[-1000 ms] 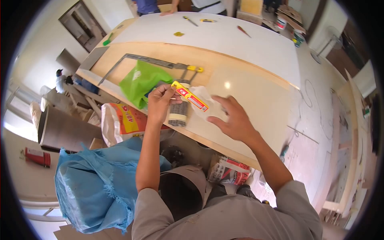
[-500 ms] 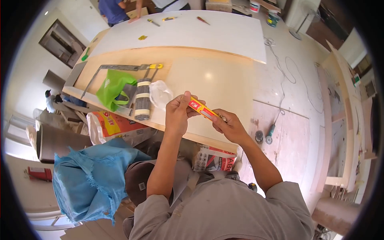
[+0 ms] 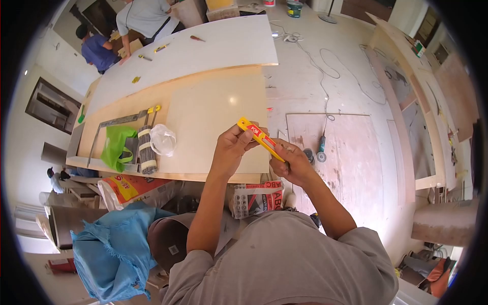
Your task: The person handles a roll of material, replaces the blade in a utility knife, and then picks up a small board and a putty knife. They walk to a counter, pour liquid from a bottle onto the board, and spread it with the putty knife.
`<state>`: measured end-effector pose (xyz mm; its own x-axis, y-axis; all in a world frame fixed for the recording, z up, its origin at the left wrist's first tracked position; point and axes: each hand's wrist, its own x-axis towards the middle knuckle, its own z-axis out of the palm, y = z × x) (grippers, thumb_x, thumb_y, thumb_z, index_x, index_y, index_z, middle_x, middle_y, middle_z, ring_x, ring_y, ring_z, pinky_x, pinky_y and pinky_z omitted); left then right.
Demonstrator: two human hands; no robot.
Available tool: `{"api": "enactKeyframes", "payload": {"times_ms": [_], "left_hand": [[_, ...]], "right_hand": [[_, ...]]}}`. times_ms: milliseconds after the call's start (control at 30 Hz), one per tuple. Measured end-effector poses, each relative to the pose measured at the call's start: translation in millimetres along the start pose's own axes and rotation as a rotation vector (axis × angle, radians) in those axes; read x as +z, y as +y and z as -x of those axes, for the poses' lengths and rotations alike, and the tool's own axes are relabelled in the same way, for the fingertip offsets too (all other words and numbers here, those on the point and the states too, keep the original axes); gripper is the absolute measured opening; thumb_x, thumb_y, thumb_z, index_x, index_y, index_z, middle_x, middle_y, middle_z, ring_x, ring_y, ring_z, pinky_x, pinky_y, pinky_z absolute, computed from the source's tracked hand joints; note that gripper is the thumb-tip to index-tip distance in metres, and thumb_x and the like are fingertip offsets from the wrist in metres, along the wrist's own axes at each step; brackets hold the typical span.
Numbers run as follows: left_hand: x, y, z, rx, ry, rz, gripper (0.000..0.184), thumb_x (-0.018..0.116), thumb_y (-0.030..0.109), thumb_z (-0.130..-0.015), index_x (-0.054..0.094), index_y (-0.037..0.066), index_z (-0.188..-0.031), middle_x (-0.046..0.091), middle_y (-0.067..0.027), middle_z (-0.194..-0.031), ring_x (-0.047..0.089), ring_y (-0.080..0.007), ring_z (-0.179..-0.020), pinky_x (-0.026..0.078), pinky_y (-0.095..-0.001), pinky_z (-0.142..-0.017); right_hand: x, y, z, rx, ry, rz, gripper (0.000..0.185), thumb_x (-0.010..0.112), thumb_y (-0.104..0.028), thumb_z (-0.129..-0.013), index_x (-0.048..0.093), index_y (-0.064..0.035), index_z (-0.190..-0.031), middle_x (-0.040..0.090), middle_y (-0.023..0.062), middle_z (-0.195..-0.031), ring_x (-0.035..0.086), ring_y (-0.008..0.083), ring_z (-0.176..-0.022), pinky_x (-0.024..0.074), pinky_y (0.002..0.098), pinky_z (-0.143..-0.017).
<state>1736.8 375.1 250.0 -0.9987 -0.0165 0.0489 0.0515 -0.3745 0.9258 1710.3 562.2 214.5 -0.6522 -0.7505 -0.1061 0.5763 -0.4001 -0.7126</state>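
Note:
Between my two hands is a yellow cutter knife (image 3: 262, 137) with a red label and a slot along its body. It slants from upper left to lower right above the front edge of the worktable. My left hand (image 3: 230, 151) pinches its upper part between thumb and fingers. My right hand (image 3: 295, 163) is closed round the lower end, which the thumb and fingers partly hide. Left of my hands, on the table, lie a white plastic bag (image 3: 163, 140), a dark roll with pale bands (image 3: 147, 152) and a green bag (image 3: 118, 145).
A metal square (image 3: 117, 121) lies on the wooden table. Knives (image 3: 161, 48) and a screwdriver (image 3: 197, 38) rest on the white sheet (image 3: 218, 51). Two people (image 3: 147, 20) are at the far left. An angle grinder (image 3: 321, 150) with a cord is on the floor, right.
My view has turned right, so the table sits farther left. The cutter knife is now tilted more steeply, its yellow end showing above my left fingers. Both hands still hold it.

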Motion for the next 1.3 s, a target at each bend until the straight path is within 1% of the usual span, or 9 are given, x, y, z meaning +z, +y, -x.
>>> {"api": "enactKeyframes", "payload": {"times_ms": [233,367,533,633,733,900,1000,1100,1300], "left_hand": [[24.2,-4.1,6.1,0.045,0.11,0.009,0.026,0.051,0.018,-0.096,0.054,-0.004,-0.11,0.065,-0.0172,-0.1,0.065,-0.027,-0.096,0.052,-0.0393,-0.088],[-14.3,25.5,-2.3,0.196,0.323,0.137,0.032,0.051,0.024,-0.097,0.054,-0.004,-0.11,0.064,-0.0189,-0.101,0.066,-0.0293,-0.093,0.055,-0.0382,-0.084],[-5.6,39.9,12.5,0.176,0.246,0.226,0.033,0.051,0.025,-0.097,0.051,-0.003,-0.115,0.063,-0.0178,-0.103,0.064,-0.028,-0.098,0.054,-0.0377,-0.084],[-7.0,33.0,21.7,0.144,0.215,0.319,0.029,0.047,0.018,-0.097,0.048,0.001,-0.12,0.063,-0.0166,-0.099,0.064,-0.027,-0.094,0.054,-0.0388,-0.085],[-23.7,2.8,28.8,0.057,0.155,0.467,0.025,0.043,0.016,-0.096,0.048,0.004,-0.118,0.061,-0.0135,-0.096,0.063,-0.0253,-0.089,0.054,-0.0388,-0.08],[-7.5,-38.4,39.8,-0.234,0.297,0.736,0.021,0.042,0.02,-0.097,0.048,0.004,-0.11,0.059,-0.0173,-0.1,0.061,-0.0299,-0.098,0.054,-0.0421,-0.086],[-9.4,-66.3,42.1,-0.374,0.265,0.81,0.021,0.042,0.022,-0.098,0.048,0.004,-0.107,0.058,-0.0211,-0.105,0.06,-0.0333,-0.101,0.052,-0.0438,-0.091],[-15.7,-84.1,47.5,-0.502,0.198,0.774,0.022,0.041,0.023,-0.099,0.048,0.004,-0.107,0.057,-0.0234,-0.111,0.06,-0.0343,-0.104,0.051,-0.0431,-0.093],[-22.9,-98.0,53.8,-0.484,0.198,0.736,0.025,0.046,0.026,-0.098,0.05,0.005,-0.11,0.058,-0.0217,-0.111,0.06,-0.0304,-0.104,0.05,-0.0402,-0.093]], "right_hand": [[18.0,-10.5,23.4,-0.257,0.313,0.973,0.03,0.056,-0.027,-0.094,0.058,-0.0012,-0.107,0.053,0.0055,-0.064,0.048,0.0098,-0.055,0.039,0.026,-0.051],[19.3,7.3,38.7,-0.34,0.295,1.053,0.029,0.054,-0.025,-0.094,0.056,-0.0009,-0.11,0.052,0.0081,-0.066,0.047,0.0145,-0.057,0.0416,0.0305,-0.055],[11.8,16.8,36.0,-0.39,0.264,0.941,0.028,0.056,-0.02,-0.092,0.054,-0.0016,-0.113,0.059,0.0125,-0.081,0.054,0.0192,-0.068,0.043,0.0299,-0.061],[16.7,10.4,29.4,-0.652,0.259,1.145,0.03,0.06,-0.016,-0.089,0.055,-0.0031,-0.115,0.058,0.0126,-0.087,0.055,0.022,-0.071,0.0439,0.0301,-0.062],[20.6,-7.9,26.8,-0.695,0.223,1.347,0.036,0.065,-0.015,-0.085,0.056,-0.0061,-0.118,0.054,0.0107,-0.082,0.053,0.0245,-0.067,0.0448,0.0326,-0.061],[42.4,-50.1,30.4,-0.406,0.055,1.706,0.036,0.066,-0.022,-0.083,0.06,-0.0138,-0.118,0.053,0.009,-0.081,0.055,0.0256,-0.07,0.0458,0.0365,-0.062],[52.0,-62.4,30.2,-0.191,-0.048,2.007,0.035,0.066,-0.026,-0.082,0.062,-0.0147,-0.114,0.055,0.0078,-0.086,0.059,0.0259,-0.08,0.0476,0.0381,-0.066],[51.3,-62.0,27.6,-0.163,-0.086,2.075,0.032,0.064,-0.022,-0.085,0.062,-0.0142,-0.116,0.053,0.0069,-0.083,0.056,0.0243,-0.072,0.0466,0.0354,-0.065],[51.5,-60.3,20.3,-0.022,-0.042,2.076,0.028,0.064,-0.024,-0.084,0.063,-0.0134,-0.109,0.055,0.0089,-0.086,0.059,0.0274,-0.08,0.0471,0.0388,-0.067]]}}
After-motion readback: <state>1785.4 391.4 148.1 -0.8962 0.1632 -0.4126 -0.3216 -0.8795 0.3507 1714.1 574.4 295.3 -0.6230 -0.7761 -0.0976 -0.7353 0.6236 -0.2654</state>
